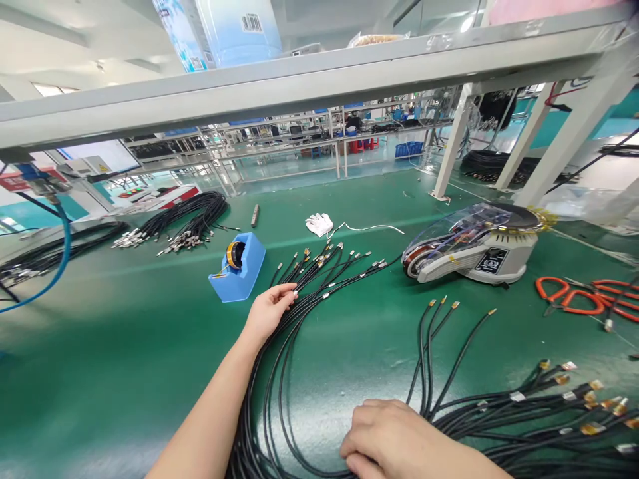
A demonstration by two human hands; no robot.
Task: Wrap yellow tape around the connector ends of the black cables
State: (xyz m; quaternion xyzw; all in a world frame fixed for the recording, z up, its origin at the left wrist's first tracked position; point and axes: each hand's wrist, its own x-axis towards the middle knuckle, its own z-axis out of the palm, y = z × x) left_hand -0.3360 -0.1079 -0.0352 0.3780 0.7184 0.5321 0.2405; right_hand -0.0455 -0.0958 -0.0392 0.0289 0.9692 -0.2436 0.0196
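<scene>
A bundle of black cables with small metal ends and white labels fans out on the green bench. My left hand lies at its left side, thumb and fingers pinched on a black cable near a white label. Low in the view, my right hand rests with curled fingers between this bundle and a second cable pile, whose ends carry amber tape. Black cables run beneath the right hand; its fingertips are mostly hidden, and I cannot make out what is in them.
A blue tape dispenser stands left of the bundle. Behind lie a white glove and a small metal bar. A grey machine and orange-handled pliers are at right. More cables lie left; a shelf crosses overhead.
</scene>
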